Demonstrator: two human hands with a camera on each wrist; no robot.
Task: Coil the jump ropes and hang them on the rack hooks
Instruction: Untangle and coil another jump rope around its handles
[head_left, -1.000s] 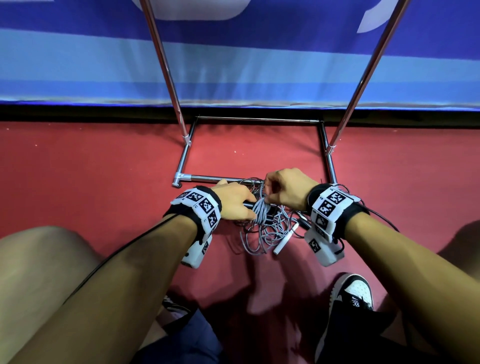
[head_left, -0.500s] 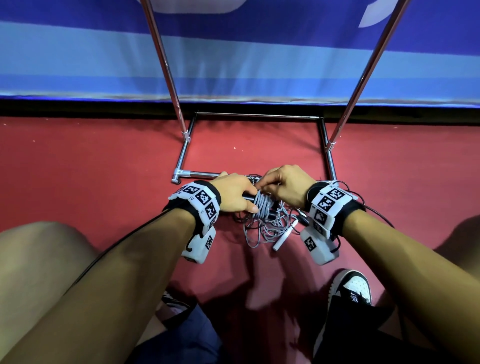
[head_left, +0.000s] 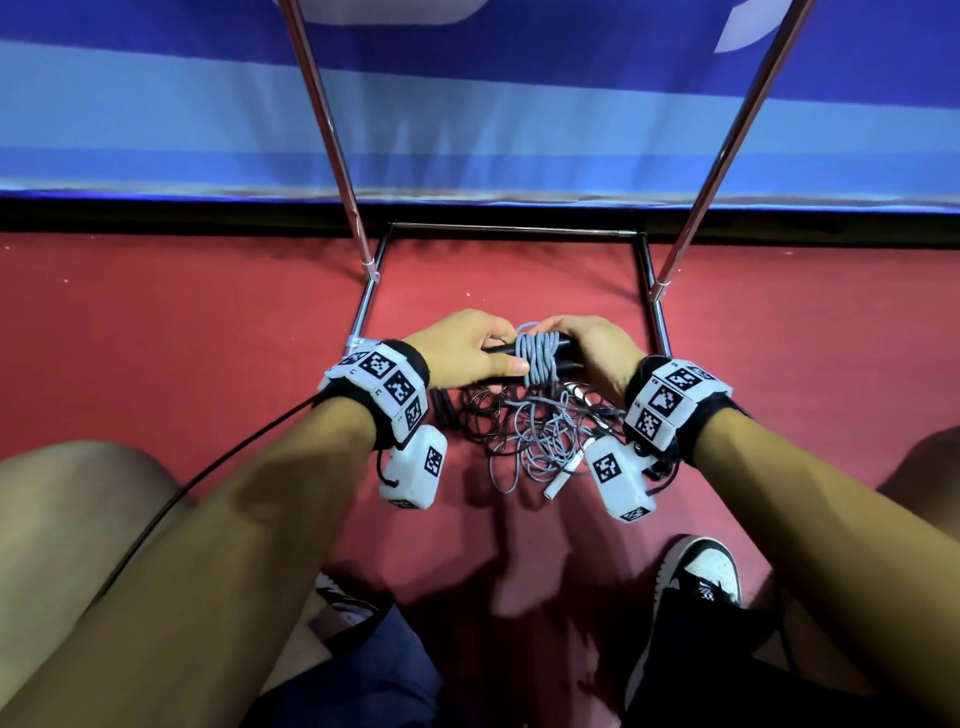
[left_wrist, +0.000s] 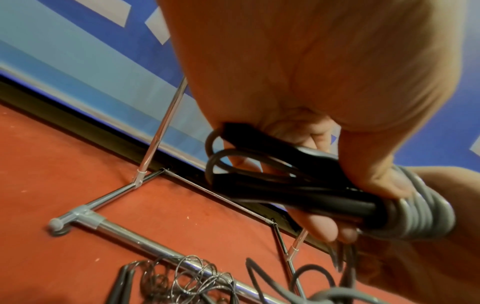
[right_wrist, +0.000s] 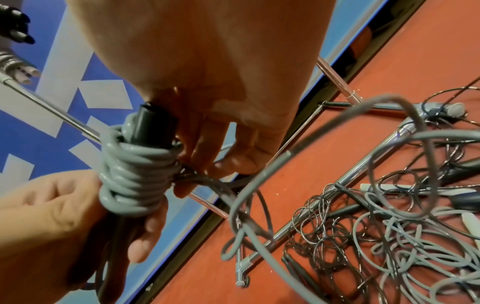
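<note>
A grey jump rope (head_left: 540, 358) is wound in tight turns round its two black handles (left_wrist: 298, 181). My left hand (head_left: 462, 351) grips the handles' left end, thumb against the coil (left_wrist: 420, 211). My right hand (head_left: 592, 348) holds the bundle's right end, its fingers (right_wrist: 207, 156) curled at the edge of the wound rope (right_wrist: 135, 174). The rope's loose tail (right_wrist: 337, 121) loops down toward the floor. Below the hands lies a tangle of other ropes (head_left: 535, 436), thin dark wire ones and a grey one with a white handle (head_left: 561, 475).
The chrome rack's base frame (head_left: 511, 228) and two slanted uprights (head_left: 332, 135) stand on red carpet before a blue banner. Its near bar (left_wrist: 145, 244) runs under the tangle. Wound ropes (right_wrist: 14, 67) hang at the right wrist view's top left. My shoe (head_left: 696, 577) is near right.
Both hands have lifted the wound bundle off the pile and moved slightly away from me. It now lies level between them, with the right hand at its right end.
</note>
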